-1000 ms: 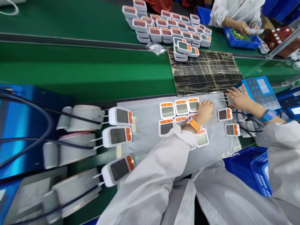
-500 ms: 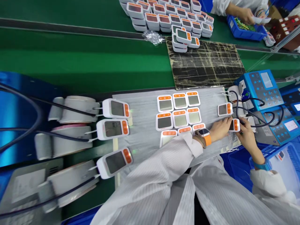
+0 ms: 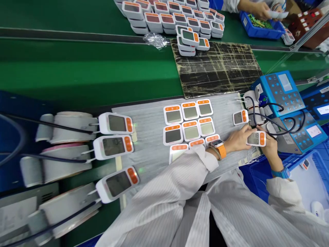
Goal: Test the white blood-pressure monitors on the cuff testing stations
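My left hand [image 3: 238, 139], with an orange-strapped watch at its wrist, reaches across to the right side of the work mat. Its fingers are closed on the left end of a white blood pressure monitor [image 3: 253, 138] with a lit screen and orange buttons. My right hand [image 3: 269, 146] grips the same monitor from the right and behind; some of its fingers are hidden. Just above lies another white monitor [image 3: 240, 117], close to the white cuffs [image 3: 257, 109] and dark cables. Left of my hands, several monitors [image 3: 190, 130] lie in rows, the nearest row partly covered by my sleeve.
Three monitors [image 3: 117, 147] on the left connect by tubes to cuffs on cylinders [image 3: 72, 127]. Blue testers [image 3: 282, 91] stand on the right, above a blue bin [image 3: 312, 171]. Stacked monitors [image 3: 154, 20] fill the far shelf. A co-worker's hands [image 3: 262, 10] work by a blue tray [image 3: 253, 31].
The held monitor has been lifted and tilted up between both hands, and its screen now shows digits. The whole view has shifted slightly, with things appearing further left.
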A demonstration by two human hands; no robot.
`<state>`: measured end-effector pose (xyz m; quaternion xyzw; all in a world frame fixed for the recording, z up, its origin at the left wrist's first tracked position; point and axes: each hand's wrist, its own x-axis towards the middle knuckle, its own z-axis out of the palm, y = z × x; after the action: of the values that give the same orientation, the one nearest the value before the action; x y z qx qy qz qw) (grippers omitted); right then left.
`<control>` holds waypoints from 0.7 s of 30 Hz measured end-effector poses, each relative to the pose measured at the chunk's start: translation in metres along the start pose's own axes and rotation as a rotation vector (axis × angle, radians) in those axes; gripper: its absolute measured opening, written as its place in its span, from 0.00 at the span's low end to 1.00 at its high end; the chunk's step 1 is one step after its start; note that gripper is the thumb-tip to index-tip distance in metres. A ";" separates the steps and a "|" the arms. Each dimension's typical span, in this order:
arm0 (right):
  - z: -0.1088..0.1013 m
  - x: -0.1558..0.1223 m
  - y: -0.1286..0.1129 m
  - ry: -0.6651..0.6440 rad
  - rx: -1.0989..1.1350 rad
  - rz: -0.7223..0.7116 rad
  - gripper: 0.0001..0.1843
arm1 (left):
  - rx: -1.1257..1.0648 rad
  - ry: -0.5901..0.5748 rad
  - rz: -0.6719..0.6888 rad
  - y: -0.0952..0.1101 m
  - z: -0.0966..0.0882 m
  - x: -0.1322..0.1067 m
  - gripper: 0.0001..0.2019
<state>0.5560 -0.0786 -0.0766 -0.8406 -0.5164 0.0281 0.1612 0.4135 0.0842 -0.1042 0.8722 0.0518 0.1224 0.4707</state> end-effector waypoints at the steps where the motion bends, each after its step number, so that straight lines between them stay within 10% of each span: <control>1: 0.000 0.000 -0.001 -0.008 0.010 0.013 0.17 | 0.004 -0.005 0.000 0.001 -0.002 -0.002 0.38; 8: -0.023 0.004 -0.037 0.087 0.497 0.244 0.19 | -0.109 0.071 -0.028 0.007 -0.032 -0.030 0.39; 21: -0.036 0.084 -0.106 -0.350 0.873 0.280 0.28 | -0.227 0.301 -0.092 -0.012 -0.081 -0.059 0.44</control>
<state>0.5118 0.0305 -0.0010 -0.7386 -0.3576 0.4042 0.4040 0.3354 0.1443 -0.0813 0.7820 0.1474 0.2351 0.5580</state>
